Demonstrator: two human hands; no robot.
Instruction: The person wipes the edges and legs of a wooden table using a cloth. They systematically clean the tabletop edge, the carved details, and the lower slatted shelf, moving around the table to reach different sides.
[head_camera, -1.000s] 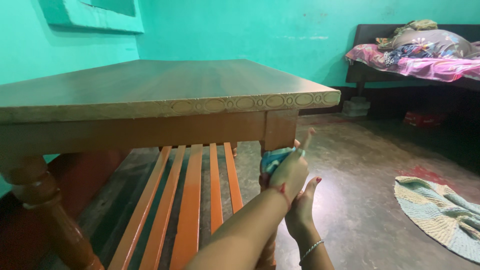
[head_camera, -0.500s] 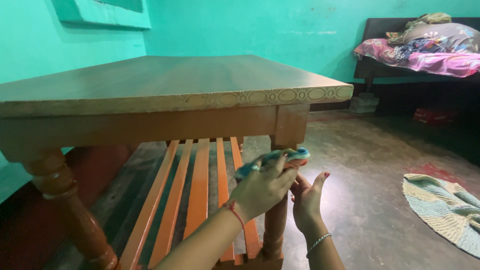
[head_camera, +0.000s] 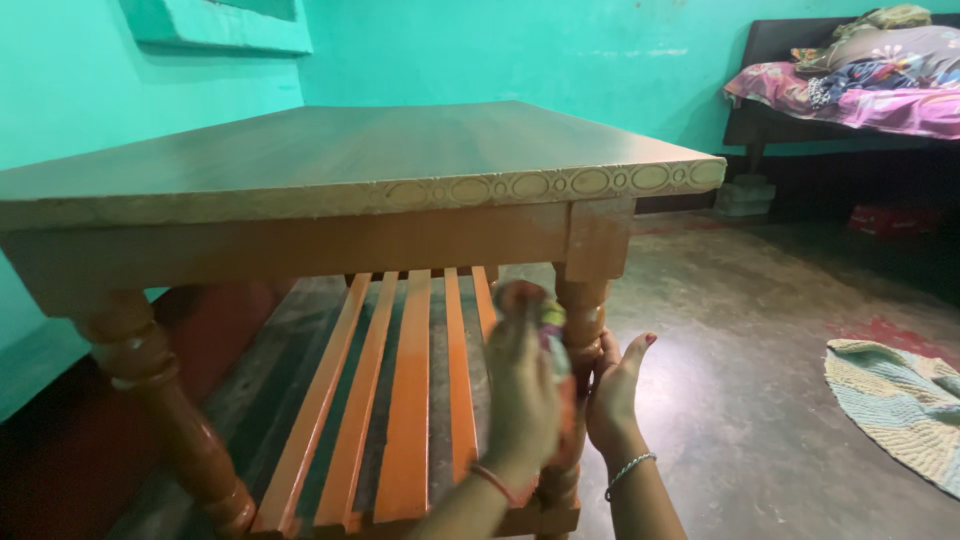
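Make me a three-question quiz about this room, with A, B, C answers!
1. Where is the right hand? A on the tabletop; B by the table leg; C on the bed.
2. What colour are the slats? A orange; B blue; C white.
3. What is the left hand doing? A lying flat on the floor; B holding a cloth; C empty.

Answers: 1 B, its palm is against the near leg. 2 A, the shelf slats are plainly orange. 3 B, a cloth sticks out above the fingers, though blurred.

Teal walls (head_camera: 500, 50) enclose a dark concrete floor (head_camera: 730, 350), a bed (head_camera: 850, 90) and a knitted mat (head_camera: 900, 400).
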